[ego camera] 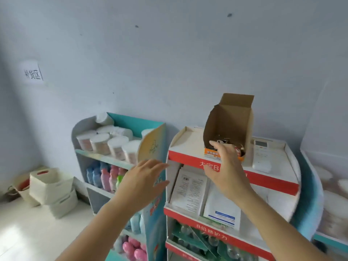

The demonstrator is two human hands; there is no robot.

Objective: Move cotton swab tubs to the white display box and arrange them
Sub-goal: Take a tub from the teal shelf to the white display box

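Note:
Several round cotton swab tubs (116, 146) with white lids stand on the top shelf of the teal display rack (120, 162) at the left. The white display rack with red trim (233, 174) stands beside it in the middle. My left hand (145, 183) is empty with fingers spread, in front of the teal rack's side panel. My right hand (226, 166) is empty too, fingers apart, raised before the open brown cardboard box (231, 125) on the white rack's top tray. More tubs (331, 200) show blurred at the far right.
Bottles (105, 178) fill the teal rack's lower shelves. White packets (190, 189) stand in the white rack's second tier. A white remote control (260, 155) lies on the top tray. White storage baskets (50, 187) sit on the floor at the left wall.

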